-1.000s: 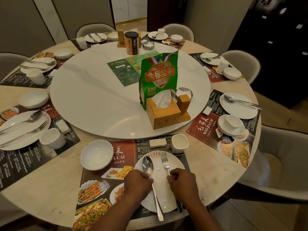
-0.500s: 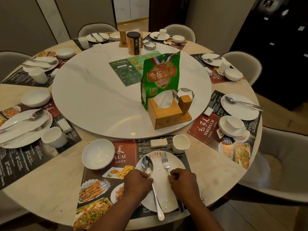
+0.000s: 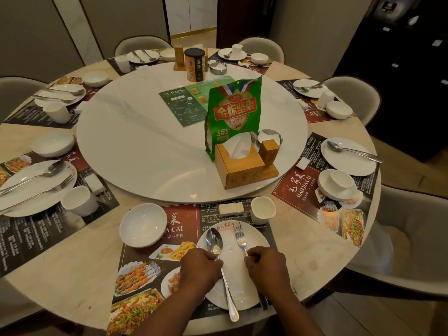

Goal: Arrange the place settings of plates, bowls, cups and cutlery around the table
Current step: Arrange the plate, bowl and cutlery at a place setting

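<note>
In front of me a white plate (image 3: 254,241) lies on a printed placemat (image 3: 150,260). A spoon (image 3: 214,241) and a fork (image 3: 240,236) lie on the plate, side by side. My left hand (image 3: 200,267) rests on the plate with curled fingers at the spoon's neck. My right hand (image 3: 266,269) pinches the fork's handle, which it mostly hides. A white bowl (image 3: 143,225) sits to the left and a white cup (image 3: 263,210) beyond the plate.
A white turntable (image 3: 135,146) fills the middle with a wooden tissue box (image 3: 238,166), a green snack bag (image 3: 232,115) and an orange canister (image 3: 194,65). Other settings ring the table, such as the right plate (image 3: 351,161). Padded chairs (image 3: 412,234) surround it.
Both hands stay on the cutlery with almost no movement. The view has shifted slightly.
</note>
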Demonstrator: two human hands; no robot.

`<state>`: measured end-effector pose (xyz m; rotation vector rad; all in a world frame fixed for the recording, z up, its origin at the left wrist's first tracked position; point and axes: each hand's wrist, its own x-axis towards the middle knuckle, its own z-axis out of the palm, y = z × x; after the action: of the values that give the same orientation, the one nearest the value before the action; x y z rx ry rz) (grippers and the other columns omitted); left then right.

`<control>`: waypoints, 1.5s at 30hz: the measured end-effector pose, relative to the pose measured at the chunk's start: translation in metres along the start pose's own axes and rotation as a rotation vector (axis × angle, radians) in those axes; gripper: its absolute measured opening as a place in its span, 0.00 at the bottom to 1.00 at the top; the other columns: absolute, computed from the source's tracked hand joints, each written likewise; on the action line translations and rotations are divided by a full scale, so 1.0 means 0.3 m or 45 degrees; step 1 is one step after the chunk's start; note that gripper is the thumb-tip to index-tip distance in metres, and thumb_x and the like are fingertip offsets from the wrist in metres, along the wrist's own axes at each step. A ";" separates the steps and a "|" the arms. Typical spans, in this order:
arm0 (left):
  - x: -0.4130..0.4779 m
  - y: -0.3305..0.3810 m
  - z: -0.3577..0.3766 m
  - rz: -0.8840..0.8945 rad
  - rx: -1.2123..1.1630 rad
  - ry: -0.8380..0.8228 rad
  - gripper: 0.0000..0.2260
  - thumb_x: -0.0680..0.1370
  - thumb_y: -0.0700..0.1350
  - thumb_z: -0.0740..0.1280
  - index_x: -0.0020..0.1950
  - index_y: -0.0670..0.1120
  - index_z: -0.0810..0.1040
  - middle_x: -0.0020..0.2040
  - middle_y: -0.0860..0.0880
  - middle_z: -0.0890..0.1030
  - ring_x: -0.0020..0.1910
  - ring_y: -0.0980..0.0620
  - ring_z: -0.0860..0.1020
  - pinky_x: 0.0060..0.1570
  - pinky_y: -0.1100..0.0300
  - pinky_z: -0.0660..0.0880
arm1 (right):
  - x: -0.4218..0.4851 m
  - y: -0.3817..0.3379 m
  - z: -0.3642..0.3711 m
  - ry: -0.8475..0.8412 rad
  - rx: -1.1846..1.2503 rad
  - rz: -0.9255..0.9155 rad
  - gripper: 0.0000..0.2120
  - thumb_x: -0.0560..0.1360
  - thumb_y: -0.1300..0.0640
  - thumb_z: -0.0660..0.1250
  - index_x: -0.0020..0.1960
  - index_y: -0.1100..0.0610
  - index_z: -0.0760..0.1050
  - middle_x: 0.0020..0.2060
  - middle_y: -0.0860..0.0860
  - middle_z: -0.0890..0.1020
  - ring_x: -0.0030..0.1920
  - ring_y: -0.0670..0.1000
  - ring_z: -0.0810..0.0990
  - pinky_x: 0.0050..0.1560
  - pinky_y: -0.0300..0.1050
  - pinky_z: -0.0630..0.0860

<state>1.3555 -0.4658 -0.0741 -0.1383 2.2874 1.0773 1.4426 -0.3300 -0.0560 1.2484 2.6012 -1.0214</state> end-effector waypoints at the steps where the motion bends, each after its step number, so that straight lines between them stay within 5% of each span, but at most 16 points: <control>1: -0.007 0.005 -0.004 0.005 -0.003 -0.003 0.02 0.67 0.45 0.76 0.37 0.48 0.86 0.32 0.52 0.84 0.35 0.52 0.84 0.44 0.52 0.83 | 0.001 0.000 0.002 0.006 0.002 -0.001 0.15 0.76 0.51 0.70 0.62 0.50 0.80 0.56 0.48 0.83 0.53 0.47 0.81 0.63 0.45 0.75; 6: -0.026 0.008 -0.045 0.103 0.001 0.062 0.06 0.72 0.46 0.74 0.35 0.51 0.81 0.29 0.52 0.83 0.33 0.54 0.83 0.43 0.54 0.81 | -0.001 0.001 -0.009 0.060 0.020 0.003 0.17 0.76 0.51 0.70 0.63 0.52 0.79 0.54 0.48 0.84 0.51 0.46 0.81 0.60 0.43 0.75; 8: -0.037 0.005 -0.087 0.205 0.128 0.175 0.02 0.73 0.47 0.73 0.43 0.51 0.82 0.34 0.55 0.81 0.35 0.57 0.79 0.37 0.62 0.75 | -0.001 0.012 -0.026 0.141 0.046 -0.030 0.15 0.76 0.52 0.69 0.62 0.52 0.79 0.53 0.48 0.84 0.50 0.46 0.81 0.56 0.41 0.76; 10: -0.043 -0.013 -0.128 0.272 0.237 0.259 0.09 0.74 0.48 0.72 0.52 0.50 0.79 0.40 0.54 0.80 0.38 0.58 0.76 0.34 0.65 0.68 | 0.004 0.027 -0.043 0.225 0.057 -0.065 0.14 0.76 0.52 0.69 0.61 0.53 0.79 0.51 0.49 0.82 0.47 0.45 0.79 0.50 0.37 0.75; 14: -0.043 -0.079 -0.158 0.197 0.327 0.197 0.20 0.72 0.51 0.71 0.61 0.52 0.72 0.52 0.50 0.81 0.48 0.51 0.79 0.43 0.59 0.73 | 0.009 0.050 -0.061 0.242 0.005 -0.064 0.15 0.78 0.53 0.66 0.64 0.52 0.75 0.51 0.51 0.75 0.49 0.49 0.76 0.48 0.37 0.72; 21: -0.042 -0.104 -0.173 0.110 0.177 0.021 0.06 0.73 0.46 0.70 0.46 0.55 0.77 0.42 0.51 0.83 0.40 0.52 0.82 0.46 0.51 0.82 | 0.025 0.050 -0.064 0.172 -0.060 -0.005 0.13 0.78 0.58 0.64 0.62 0.55 0.77 0.48 0.54 0.81 0.49 0.54 0.81 0.50 0.47 0.79; 24: -0.035 -0.101 -0.190 0.138 0.184 0.038 0.08 0.74 0.43 0.70 0.40 0.56 0.76 0.41 0.51 0.84 0.37 0.51 0.83 0.40 0.51 0.83 | 0.016 0.047 -0.057 0.145 -0.027 0.009 0.14 0.79 0.60 0.64 0.63 0.55 0.77 0.50 0.54 0.82 0.51 0.54 0.80 0.52 0.45 0.77; 28: -0.023 -0.118 -0.231 0.204 0.221 0.065 0.07 0.76 0.41 0.69 0.44 0.54 0.78 0.41 0.54 0.83 0.33 0.56 0.81 0.36 0.62 0.81 | 0.002 0.031 -0.032 0.126 0.019 0.003 0.14 0.79 0.60 0.64 0.63 0.53 0.77 0.52 0.53 0.82 0.48 0.50 0.78 0.50 0.40 0.72; 31: -0.013 -0.147 -0.268 0.227 0.235 0.128 0.06 0.75 0.43 0.70 0.49 0.52 0.82 0.46 0.54 0.85 0.42 0.56 0.81 0.48 0.57 0.80 | -0.012 0.011 -0.011 0.112 0.066 -0.009 0.13 0.78 0.61 0.64 0.61 0.53 0.78 0.51 0.52 0.83 0.47 0.49 0.78 0.49 0.38 0.70; 45: 0.036 -0.207 -0.331 0.269 0.142 0.219 0.06 0.73 0.43 0.72 0.49 0.51 0.84 0.43 0.54 0.85 0.41 0.56 0.82 0.50 0.55 0.80 | -0.034 -0.038 0.032 0.092 0.154 -0.062 0.14 0.78 0.61 0.65 0.62 0.52 0.78 0.50 0.49 0.83 0.45 0.46 0.74 0.49 0.41 0.74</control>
<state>1.3203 -0.5780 -0.0728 0.0597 2.5565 1.0741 1.4391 -0.3475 -0.0538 1.2761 2.6717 -1.1807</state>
